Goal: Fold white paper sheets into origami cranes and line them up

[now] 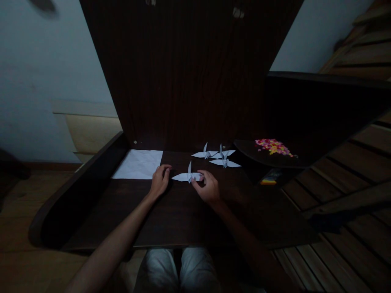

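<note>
White folded paper bird (182,177) lies midway along the surface (183,221), nearer the back edge than the front. Long axis, wingtip to wingtip, runs about parallel to the front edge; neck points toward the back edge. My right hand (207,186) is the nearer, at the bird's right end: thumb and fingers nearly together, right wing pinched between them. The bird extends leftward from that grip. My left hand (161,179) rests just beyond the left wingtip, apart from it, fingers loosely curled, nothing visible held. It overlaps the white sheet (136,163) toward the back left corner; contact there cannot be told.
</note>
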Motion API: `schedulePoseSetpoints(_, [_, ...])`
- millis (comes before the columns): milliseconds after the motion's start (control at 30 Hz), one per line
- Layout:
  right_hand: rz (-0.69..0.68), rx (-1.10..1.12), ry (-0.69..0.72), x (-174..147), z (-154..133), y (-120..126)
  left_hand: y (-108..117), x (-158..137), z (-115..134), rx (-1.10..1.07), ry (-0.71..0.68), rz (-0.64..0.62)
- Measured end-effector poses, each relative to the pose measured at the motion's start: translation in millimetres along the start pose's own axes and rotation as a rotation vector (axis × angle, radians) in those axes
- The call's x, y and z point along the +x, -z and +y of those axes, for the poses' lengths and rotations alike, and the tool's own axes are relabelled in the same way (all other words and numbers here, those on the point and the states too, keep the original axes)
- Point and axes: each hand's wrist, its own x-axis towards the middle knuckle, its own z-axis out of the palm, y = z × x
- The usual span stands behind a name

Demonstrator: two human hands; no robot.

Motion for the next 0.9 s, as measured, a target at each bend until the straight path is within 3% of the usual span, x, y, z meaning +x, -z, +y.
schedulePoseSetpoints(167, [-0.101,-0.138,0.058,-1,-19,-15,2,0,-2,0.051,-0.04,0.035])
schedulePoseSetpoints(333, [-0.158,-0.221,0.122,9,-20,-19,2,0,-3,0.074,-0.09,0.039])
schedulePoseSetpoints(567, [-0.166,-0.239,0.186,22,0,-15,3,-1,-3,0.091,-0.127,0.0])
schedulePoseSetpoints(900, [-0.177,-0.34,0.106,61,32,0,5,-1,-1,0.117,-0.12,-0.057])
